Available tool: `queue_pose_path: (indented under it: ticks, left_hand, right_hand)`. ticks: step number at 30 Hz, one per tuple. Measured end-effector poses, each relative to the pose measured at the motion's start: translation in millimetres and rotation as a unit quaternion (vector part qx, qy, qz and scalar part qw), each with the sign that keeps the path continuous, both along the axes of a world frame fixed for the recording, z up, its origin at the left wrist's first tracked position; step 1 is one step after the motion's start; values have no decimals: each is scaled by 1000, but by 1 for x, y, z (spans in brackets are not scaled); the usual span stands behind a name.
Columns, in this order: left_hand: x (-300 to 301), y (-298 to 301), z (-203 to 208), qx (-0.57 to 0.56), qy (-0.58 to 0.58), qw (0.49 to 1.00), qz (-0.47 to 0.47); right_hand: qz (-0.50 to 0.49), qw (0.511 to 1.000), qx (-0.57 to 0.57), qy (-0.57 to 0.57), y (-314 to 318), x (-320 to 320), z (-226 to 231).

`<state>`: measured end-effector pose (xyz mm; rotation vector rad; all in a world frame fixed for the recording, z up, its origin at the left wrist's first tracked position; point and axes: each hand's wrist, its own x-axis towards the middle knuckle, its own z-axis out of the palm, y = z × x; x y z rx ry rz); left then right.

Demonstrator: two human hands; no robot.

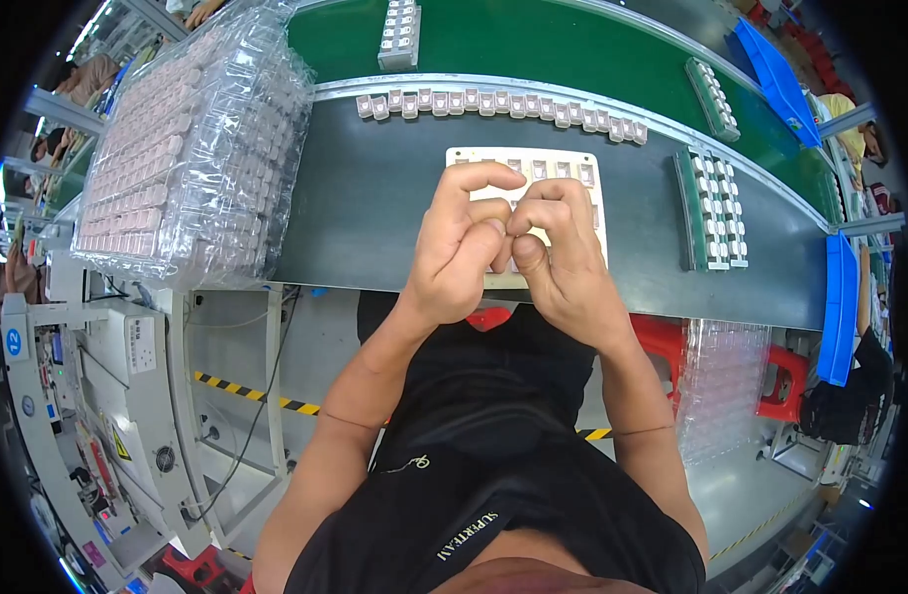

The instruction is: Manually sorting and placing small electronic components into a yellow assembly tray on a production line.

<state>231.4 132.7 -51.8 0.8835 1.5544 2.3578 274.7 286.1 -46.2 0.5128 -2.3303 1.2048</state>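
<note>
My left hand (457,247) and my right hand (565,252) meet over a cream-coloured tray (454,156), with their fingertips pressed together. Whatever they pinch is too small and too covered by the fingers to make out. The tray has rows of square pockets; small pale parts show in the ones along its far edge. Both hands cover most of its middle. Beyond the tray, a curved row of small pinkish clear cups (503,102) lies along the metal rail.
A tall plastic-wrapped stack of trays (157,158) fills the table's left. To the right stands a rack of white parts (716,213). A green conveyor (533,45) runs behind the rail, carrying more racks. Blue bins (838,307) hang at the right edge.
</note>
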Motion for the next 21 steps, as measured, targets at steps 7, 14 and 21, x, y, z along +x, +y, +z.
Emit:
queue_pose_path:
  ticks: [7,14,21]
  left_hand:
    - [-2,4,0,-39,2,999,22]
    - [-26,-16,-14,75,-22,993,87]
    - [-52,-48,-43,8,-128,977,172]
  right_hand:
    - [22,999,-5,-49,6,0,2]
    - [65,994,-38,-85,16,24,-3]
    - [-231,946,-113,-197,96,55,-51]
